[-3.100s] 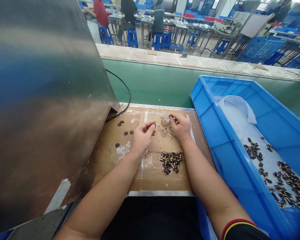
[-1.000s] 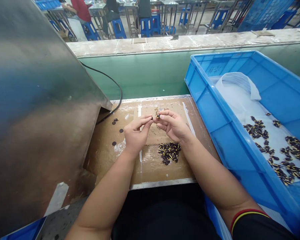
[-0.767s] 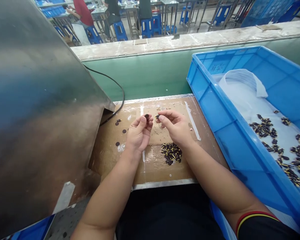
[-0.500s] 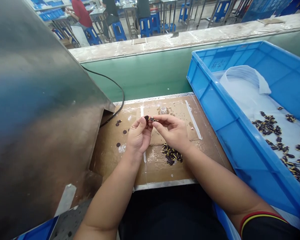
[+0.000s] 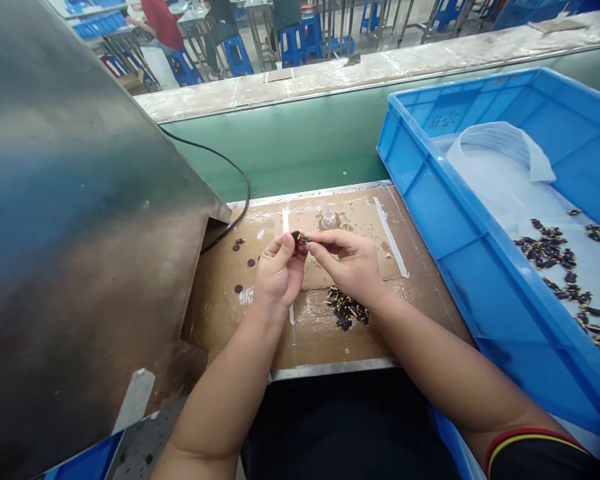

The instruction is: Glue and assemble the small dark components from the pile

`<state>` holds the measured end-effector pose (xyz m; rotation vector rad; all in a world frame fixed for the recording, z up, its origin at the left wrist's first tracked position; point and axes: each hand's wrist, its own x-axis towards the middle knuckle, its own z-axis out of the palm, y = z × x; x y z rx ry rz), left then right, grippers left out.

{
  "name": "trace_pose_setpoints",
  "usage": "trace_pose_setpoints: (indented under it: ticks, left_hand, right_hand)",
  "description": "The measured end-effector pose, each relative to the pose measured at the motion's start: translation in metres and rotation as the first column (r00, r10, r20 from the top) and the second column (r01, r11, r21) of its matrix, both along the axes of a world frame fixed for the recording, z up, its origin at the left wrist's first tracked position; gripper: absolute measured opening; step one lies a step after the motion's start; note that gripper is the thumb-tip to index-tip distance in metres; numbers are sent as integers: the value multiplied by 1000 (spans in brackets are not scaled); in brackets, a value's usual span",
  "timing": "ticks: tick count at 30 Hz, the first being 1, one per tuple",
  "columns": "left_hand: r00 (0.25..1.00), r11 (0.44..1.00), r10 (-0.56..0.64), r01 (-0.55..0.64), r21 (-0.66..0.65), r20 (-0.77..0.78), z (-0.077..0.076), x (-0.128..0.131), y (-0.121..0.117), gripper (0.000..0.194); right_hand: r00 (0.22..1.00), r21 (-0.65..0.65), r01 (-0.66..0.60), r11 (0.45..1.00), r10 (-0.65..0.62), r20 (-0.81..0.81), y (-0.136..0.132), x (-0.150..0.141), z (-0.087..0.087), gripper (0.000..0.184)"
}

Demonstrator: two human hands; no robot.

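Observation:
My left hand [image 5: 279, 272] pinches a small dark round disc [image 5: 295, 236] between thumb and forefinger. My right hand [image 5: 349, 262] pinches a tiny dark part with a gold pin [image 5: 304, 240] and holds it against that disc. Both hands hover above a cardboard-covered work surface [image 5: 320, 333]. A small pile of dark and gold parts [image 5: 349, 311] lies just under my right wrist. A few loose dark discs [image 5: 243, 263] lie to the left of my left hand. A small clear cup [image 5: 329, 219] stands beyond the fingers.
A big blue crate [image 5: 485, 267] at the right holds a white plastic bag [image 5: 500, 160] and several more dark parts [image 5: 555, 257]. A slanted steel machine housing [image 5: 80, 220] fills the left, with a black cable [image 5: 230, 193]. A green conveyor belt [image 5: 300, 143] runs behind. People sit at far tables.
My right hand left the clear cup and came back to meet the left. The two pinched parts, apart 0.8 s ago, are now pressed together. The view drifted slightly.

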<state>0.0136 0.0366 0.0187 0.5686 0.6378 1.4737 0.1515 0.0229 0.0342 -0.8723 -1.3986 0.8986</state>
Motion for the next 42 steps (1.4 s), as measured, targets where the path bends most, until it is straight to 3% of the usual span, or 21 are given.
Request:
trace_pose_setpoints:
  ticks: [10, 21, 24, 27, 31, 38, 42]
  left_hand:
    - [999, 999, -6, 7, 33, -33, -1, 0, 0, 25]
    - [967, 979, 143, -106, 176, -211, -5, 2, 0, 22]
    - [904, 944, 258, -162, 287, -341, -9, 4, -3, 16]
    - [781, 889, 388, -178, 421, -489, -9, 6, -8, 14]
    - [713, 841, 472, -189, 507, -518, -5, 8, -14, 16]
    - [743, 890, 405, -188, 415, -533, -4, 8, -7, 16]
    - [607, 801, 581, -309, 512, -542, 8, 1, -17, 19]
  right_hand:
    - [996, 25, 35, 999, -37, 79, 0, 2, 2, 17]
    - [978, 169, 94, 981, -123, 171, -1, 4, 2, 16]
    - [955, 249, 123, 961, -183, 235, -1, 6, 2, 15]
    - [931, 321, 135, 937, -231, 283, 0, 8, 4, 15]
    - [922, 360, 131, 924, -247, 297, 1, 9, 6, 15]
    - [925, 273, 173, 946, -252, 286, 3, 8, 0, 15]
    - [939, 172, 250, 953, -282, 197, 14, 8, 0, 16]
